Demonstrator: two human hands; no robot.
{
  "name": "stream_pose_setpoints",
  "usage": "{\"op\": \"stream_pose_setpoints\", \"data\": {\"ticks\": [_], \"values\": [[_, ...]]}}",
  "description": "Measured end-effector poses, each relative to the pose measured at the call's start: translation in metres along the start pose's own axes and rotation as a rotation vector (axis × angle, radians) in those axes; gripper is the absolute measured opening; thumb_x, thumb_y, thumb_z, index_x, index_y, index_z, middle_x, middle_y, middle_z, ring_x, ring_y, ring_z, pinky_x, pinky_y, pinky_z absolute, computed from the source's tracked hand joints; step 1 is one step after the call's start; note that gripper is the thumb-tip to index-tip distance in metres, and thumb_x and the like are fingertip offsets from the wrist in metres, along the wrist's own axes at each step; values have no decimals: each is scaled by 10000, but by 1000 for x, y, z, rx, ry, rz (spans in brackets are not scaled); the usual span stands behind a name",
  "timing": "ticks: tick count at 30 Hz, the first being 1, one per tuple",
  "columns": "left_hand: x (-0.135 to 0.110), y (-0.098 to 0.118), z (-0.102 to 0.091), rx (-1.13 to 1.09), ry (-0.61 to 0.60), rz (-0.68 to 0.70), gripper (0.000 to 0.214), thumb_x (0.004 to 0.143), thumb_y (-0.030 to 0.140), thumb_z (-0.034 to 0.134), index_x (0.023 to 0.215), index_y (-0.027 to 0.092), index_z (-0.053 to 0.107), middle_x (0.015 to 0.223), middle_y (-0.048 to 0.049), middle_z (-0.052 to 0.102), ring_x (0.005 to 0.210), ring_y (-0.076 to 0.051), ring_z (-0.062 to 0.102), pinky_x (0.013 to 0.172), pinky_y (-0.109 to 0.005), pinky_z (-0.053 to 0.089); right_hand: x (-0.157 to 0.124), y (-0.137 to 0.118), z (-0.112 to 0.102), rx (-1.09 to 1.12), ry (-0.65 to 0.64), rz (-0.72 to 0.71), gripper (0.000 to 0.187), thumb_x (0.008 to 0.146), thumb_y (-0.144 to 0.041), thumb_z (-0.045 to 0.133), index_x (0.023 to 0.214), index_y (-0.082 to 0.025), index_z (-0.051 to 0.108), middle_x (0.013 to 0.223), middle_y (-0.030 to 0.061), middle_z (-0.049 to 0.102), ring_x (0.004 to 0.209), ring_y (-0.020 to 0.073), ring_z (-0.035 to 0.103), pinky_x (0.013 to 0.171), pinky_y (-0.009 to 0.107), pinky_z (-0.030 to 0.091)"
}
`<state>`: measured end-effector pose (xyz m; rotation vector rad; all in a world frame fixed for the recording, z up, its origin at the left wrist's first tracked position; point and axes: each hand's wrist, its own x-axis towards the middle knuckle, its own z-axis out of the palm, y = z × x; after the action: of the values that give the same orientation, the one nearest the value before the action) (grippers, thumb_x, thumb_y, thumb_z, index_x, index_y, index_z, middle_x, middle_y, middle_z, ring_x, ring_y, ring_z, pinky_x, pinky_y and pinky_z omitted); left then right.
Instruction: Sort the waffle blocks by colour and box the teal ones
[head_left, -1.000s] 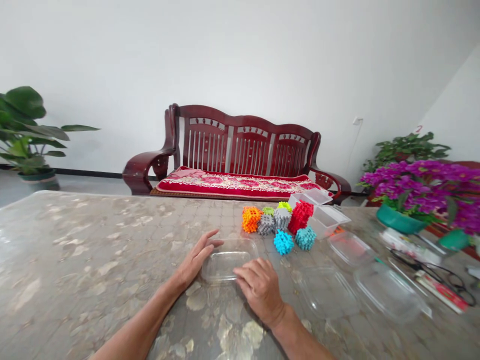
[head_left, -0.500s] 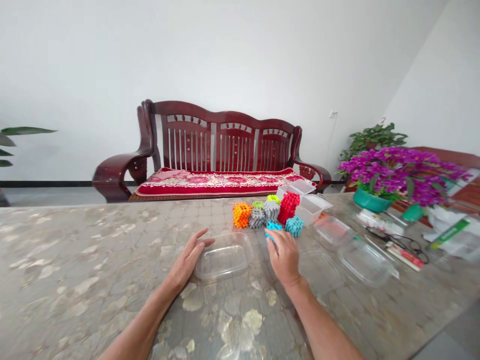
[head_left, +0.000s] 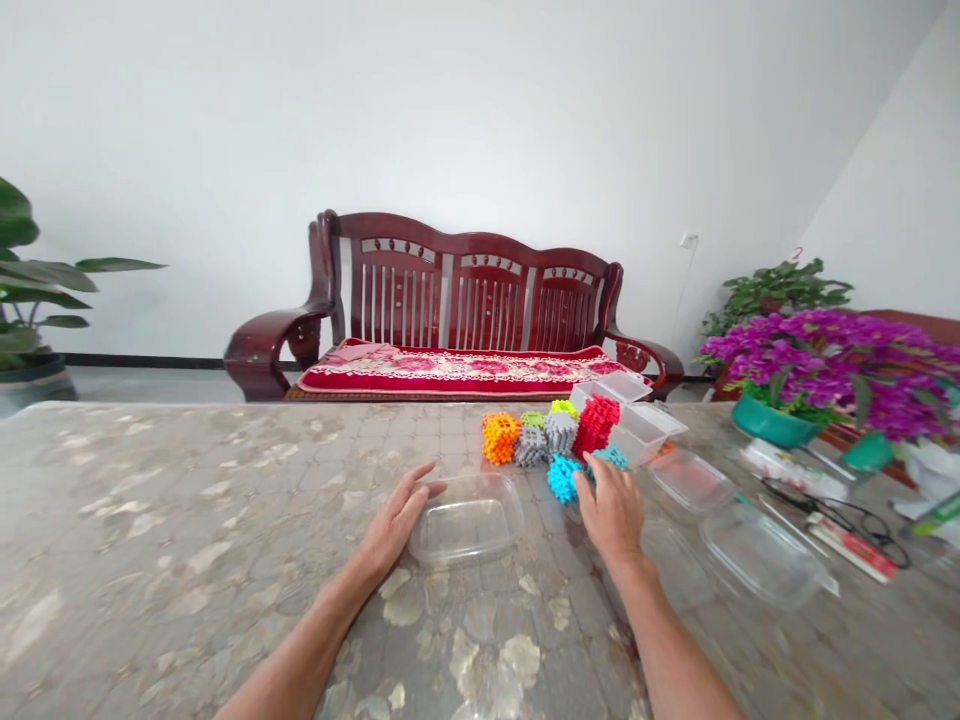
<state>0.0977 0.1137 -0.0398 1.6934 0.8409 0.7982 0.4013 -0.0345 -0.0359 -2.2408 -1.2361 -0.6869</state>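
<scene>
A clear plastic container lies on the table in front of me. My left hand rests at its left side, fingers stretched out and touching or very near the rim. Beyond and to the right stands a group of interlocking plastic pieces in blocks: orange, dark grey, light grey, red, lime green and bright blue. My right hand is just right of the bright blue block, thumb and fingers apart. Its fingers partly cover a teal block; whether they touch it I cannot tell.
Translucent boxes stand behind the blocks. Clear lids lie to the right, with glasses and a red-and-white packet. Purple flowers in a teal pot stand at the far right. A wooden bench is behind the table.
My right hand has moved from the bright blue block toward the teal one, leaving the blue block in plain sight. The left hand stays by the container. The whole view has turned slightly left.
</scene>
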Motion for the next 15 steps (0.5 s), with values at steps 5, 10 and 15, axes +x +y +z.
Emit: {"op": "stream_pose_setpoints", "data": {"ticks": [5,10,15], "values": [[0,3,0,15,-3,-16,649,893,572,415,1399,171,478,1210,-129,732,1208,-272,630,1134,-479,374,4,-7,2,-40,-121,19,430,938,-410,538,1284,-177,645,1206,123,709,1063,287,591,898,395,404],[1,0,1,14,3,-16,623,895,566,431,1380,183,505,1206,-122,737,1211,-271,632,1127,-477,390,4,-1,10,-4,-120,1,363,935,-360,530,1204,-185,700,1114,125,738,991,268,618,889,380,425],[2,-3,0,20,9,0,602,902,548,439,1383,195,518,1196,-112,742,1211,-271,632,1116,-467,405,4,6,16,-11,-93,0,339,940,-294,487,1163,-191,722,1044,111,758,909,236,649,846,340,452]]}}
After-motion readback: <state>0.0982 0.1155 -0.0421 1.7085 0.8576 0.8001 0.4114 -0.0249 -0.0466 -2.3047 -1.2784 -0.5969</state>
